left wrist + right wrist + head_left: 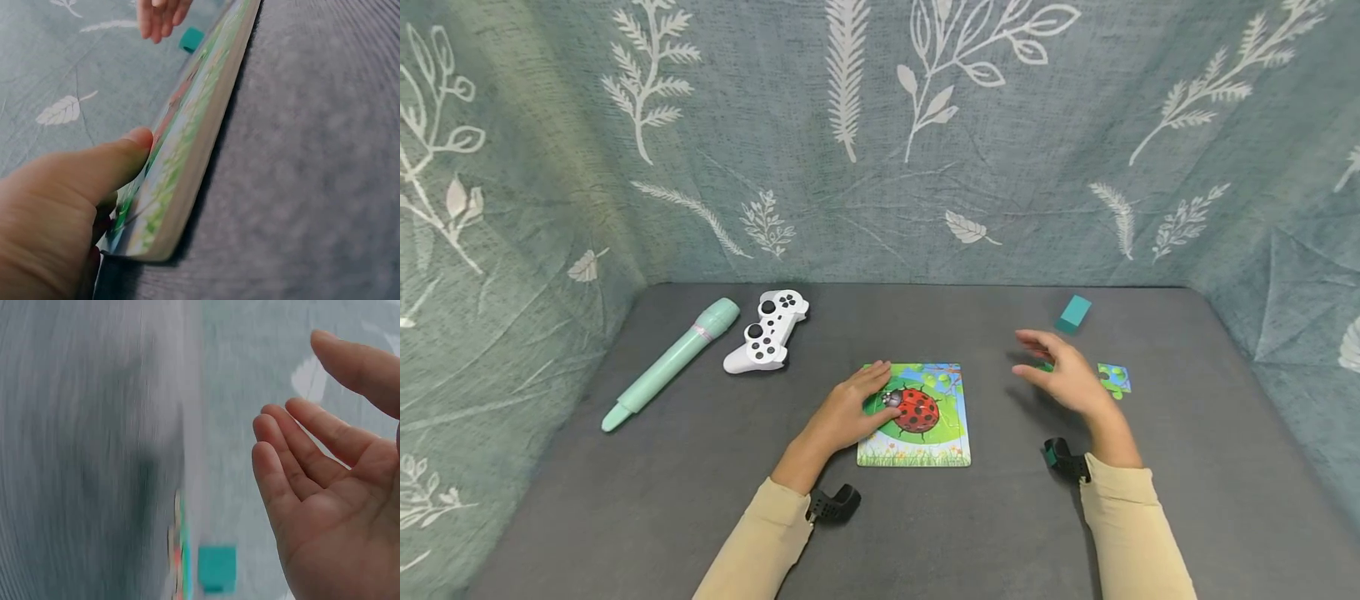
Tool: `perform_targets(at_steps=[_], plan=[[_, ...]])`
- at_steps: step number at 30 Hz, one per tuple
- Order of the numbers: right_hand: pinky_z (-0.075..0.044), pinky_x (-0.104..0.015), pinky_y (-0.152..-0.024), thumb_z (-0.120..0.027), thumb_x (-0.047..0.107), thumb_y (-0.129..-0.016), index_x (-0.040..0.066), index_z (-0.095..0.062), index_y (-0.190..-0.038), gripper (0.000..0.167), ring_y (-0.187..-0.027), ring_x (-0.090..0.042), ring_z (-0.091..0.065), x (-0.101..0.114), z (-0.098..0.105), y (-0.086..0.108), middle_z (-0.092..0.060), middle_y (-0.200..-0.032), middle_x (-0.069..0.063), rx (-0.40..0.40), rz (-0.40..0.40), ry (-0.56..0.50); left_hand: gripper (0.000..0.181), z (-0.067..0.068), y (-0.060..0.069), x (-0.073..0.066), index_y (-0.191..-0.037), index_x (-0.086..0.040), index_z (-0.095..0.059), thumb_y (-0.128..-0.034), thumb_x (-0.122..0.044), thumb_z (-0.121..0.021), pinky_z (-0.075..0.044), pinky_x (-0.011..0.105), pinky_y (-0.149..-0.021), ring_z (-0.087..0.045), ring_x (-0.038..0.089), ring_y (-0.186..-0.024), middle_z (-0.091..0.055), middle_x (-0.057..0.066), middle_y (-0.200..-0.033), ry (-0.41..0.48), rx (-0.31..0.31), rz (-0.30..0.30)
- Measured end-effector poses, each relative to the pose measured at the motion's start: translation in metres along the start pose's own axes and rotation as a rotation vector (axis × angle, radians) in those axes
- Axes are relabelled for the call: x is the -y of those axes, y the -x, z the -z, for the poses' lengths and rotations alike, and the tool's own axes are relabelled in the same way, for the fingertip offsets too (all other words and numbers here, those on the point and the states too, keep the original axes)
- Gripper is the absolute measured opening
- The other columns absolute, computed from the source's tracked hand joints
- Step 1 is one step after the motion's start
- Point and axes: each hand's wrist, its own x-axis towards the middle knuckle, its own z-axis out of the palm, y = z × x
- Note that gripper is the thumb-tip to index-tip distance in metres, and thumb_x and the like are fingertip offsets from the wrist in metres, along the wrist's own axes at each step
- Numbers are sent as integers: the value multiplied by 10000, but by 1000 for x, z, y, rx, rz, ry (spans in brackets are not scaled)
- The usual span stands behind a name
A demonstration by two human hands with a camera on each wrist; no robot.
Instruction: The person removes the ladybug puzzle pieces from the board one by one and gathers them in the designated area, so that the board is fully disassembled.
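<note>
A square ladybug puzzle [917,417] lies flat on the table in the head view, its wooden edge [187,206] showing in the left wrist view. My left hand [848,408] rests on its left side, with the thumb [119,159] on the picture; the other fingers are mostly hidden in the left wrist view. To the right, my right hand [1063,375] is held above the table, thumb and fingers apart, nothing between them. Beside it lies a blue-and-green puzzle piece [1115,380]. Another green bit [1047,367] shows partly behind the right hand.
A teal block [1073,313] stands beyond the right hand. At the left lie a white game controller [767,332] and a mint-green microphone-shaped stick [670,365]. A leaf-patterned curtain [880,208] hangs along the table's back edge.
</note>
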Motion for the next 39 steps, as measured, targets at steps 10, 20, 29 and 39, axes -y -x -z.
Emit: perform_targets(at_steps=[10,20,29,39], plan=[[-381,-505,-1099,-673,166,-889,-9,-440,-1382,572,-1274,-391,-449,30,-40,-10,-476,-1369,-208,103,123,-5,723,9,4,14,-1411,-12,-436,-819,-287,-745,-346,498,-1133,-347,323,-1385,-398,172,-1475,28,-24,9],[-446,-474,-1041,-669,154,-887,-27,-445,-1375,566,-1226,-382,-496,52,-81,-25,-492,-1350,-205,210,152,-7,731,18,6,19,-1411,-2,-432,-820,-301,-741,-323,509,-1144,-339,345,-1384,-388,161,-1484,-11,25,41],[-477,-477,-1015,-680,181,-882,-14,-489,-1344,537,-1211,-339,-527,66,-107,-39,-527,-1330,-176,286,138,23,727,18,6,15,-1410,-4,-435,-827,-319,-733,-315,518,-1146,-343,374,-1375,-392,168,-1481,-6,31,56],[-542,-384,-893,-677,147,-879,-2,-571,-1257,419,-1048,-257,-590,67,-125,-36,-607,-1196,-137,344,184,81,702,15,7,15,-1391,2,-461,-826,-309,-738,-331,495,-1144,-352,330,-1382,-407,136,-1479,1,16,62]])
